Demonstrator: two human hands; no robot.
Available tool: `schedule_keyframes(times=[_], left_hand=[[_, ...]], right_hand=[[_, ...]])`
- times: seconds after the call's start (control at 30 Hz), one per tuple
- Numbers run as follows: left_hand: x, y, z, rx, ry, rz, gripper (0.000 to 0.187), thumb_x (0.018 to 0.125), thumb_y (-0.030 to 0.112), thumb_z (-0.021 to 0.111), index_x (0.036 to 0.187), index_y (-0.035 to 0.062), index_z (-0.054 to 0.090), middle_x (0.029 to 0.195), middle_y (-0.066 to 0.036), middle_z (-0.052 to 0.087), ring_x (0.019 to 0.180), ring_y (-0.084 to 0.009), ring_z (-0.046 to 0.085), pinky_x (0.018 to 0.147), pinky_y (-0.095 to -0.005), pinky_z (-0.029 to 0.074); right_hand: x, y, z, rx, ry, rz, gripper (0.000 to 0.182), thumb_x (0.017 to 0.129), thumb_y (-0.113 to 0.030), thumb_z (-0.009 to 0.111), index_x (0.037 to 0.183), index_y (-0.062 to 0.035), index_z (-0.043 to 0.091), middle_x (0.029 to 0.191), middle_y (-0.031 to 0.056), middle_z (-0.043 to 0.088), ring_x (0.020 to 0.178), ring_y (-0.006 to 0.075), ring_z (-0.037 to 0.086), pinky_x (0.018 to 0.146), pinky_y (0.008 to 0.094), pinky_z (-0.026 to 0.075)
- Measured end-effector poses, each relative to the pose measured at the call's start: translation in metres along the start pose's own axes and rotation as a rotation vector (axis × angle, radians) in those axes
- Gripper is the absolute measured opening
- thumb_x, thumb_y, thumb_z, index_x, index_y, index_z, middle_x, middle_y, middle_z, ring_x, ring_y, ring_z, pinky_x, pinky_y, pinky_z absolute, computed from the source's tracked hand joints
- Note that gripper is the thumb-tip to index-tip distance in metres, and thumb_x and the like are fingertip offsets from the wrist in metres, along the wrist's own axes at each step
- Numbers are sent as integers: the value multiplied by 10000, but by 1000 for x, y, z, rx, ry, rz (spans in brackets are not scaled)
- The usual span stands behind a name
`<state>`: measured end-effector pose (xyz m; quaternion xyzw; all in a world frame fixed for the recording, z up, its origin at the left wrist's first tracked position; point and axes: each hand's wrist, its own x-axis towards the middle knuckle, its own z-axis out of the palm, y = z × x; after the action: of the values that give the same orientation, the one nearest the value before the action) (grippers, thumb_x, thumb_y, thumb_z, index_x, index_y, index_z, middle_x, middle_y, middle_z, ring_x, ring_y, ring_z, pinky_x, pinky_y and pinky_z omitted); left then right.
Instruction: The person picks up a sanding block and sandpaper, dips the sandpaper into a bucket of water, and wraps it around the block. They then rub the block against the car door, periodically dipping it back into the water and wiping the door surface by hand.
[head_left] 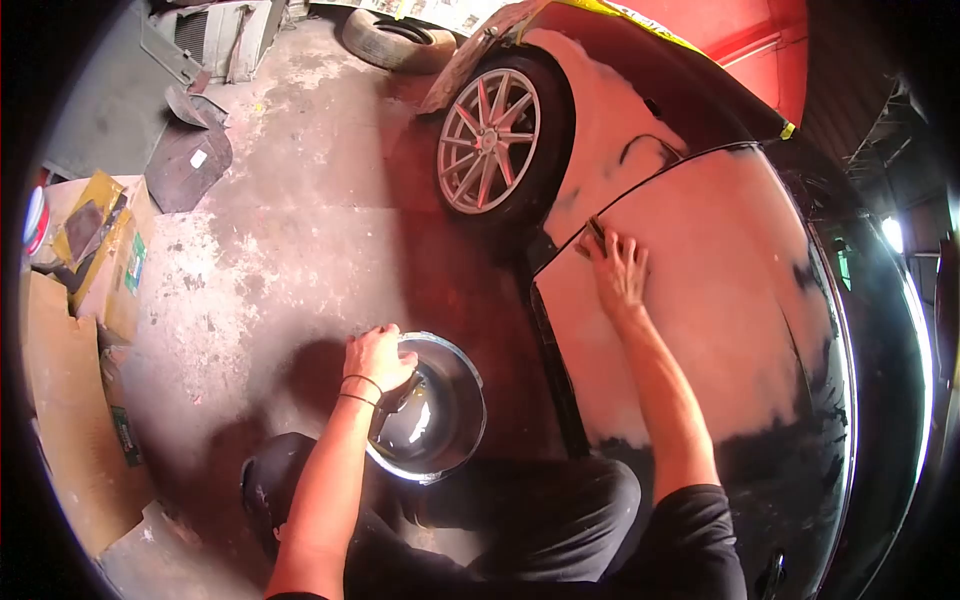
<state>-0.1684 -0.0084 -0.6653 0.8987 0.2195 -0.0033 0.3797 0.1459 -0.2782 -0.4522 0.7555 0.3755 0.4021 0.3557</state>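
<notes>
My left hand [378, 358] grips the rim of a round dark bucket [463, 425], fingers folded over its edge; shiny liquid shows at the bottom. My right hand [620, 265] presses on the car door [705, 300] near its front edge, fingers spread over a small dark sanding pad [596, 232]. Most of that pad is hidden beneath the fingers. Dull pinkish primer covers the door, with black paint along its lower and rear parts.
A silver multi-spoke wheel [488, 142] stands ahead of the door, under the primed fender [590, 120]. A loose tire [398, 42] lies on the stained floor [270, 220]. Cardboard boxes [75, 390] line the left side. My bent knees [560, 510] are below the bucket.
</notes>
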Motion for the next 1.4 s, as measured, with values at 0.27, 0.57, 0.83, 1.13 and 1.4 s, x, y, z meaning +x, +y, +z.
schedule_keyframes(times=[0.27,0.57,0.83,1.13,1.4], left_hand=[[-1,7,-1,19,-12,0,456,901,409,773,1201,71,711,1202,-189,781,1179,-380,741,1118,-616,481],[-4,2,2,10,80,49,387,884,384,808,1110,80,731,1104,-183,786,1079,-400,759,998,-538,565],[1,0,7,-15,49,53,388,895,359,781,1131,59,712,1101,-198,779,1081,-395,756,1031,-573,531],[0,-6,9,-16,46,66,412,895,366,780,1164,63,706,1128,-198,776,1111,-403,749,1054,-579,523],[-2,0,3,-11,32,59,420,902,356,753,1176,40,715,1133,-219,775,1102,-411,753,1035,-560,552]], right_hand=[[44,48,-35,-62,80,276,606,941,-137,691,1529,-268,630,1482,124,532,1268,390,546,1015,529,475],[-6,-4,19,101,-38,-10,512,994,-173,655,1494,-279,662,1508,117,533,1270,382,559,1036,549,483],[-24,3,-22,4,12,122,574,962,-107,638,1517,-252,663,1432,118,565,1215,381,558,1025,545,490],[-109,22,-38,68,-103,-243,412,949,-176,663,1352,-195,749,1485,122,596,1268,371,576,1062,524,491],[-60,71,-73,90,32,-117,426,918,-139,698,1330,-221,767,1504,55,567,1273,326,557,1061,516,478]])
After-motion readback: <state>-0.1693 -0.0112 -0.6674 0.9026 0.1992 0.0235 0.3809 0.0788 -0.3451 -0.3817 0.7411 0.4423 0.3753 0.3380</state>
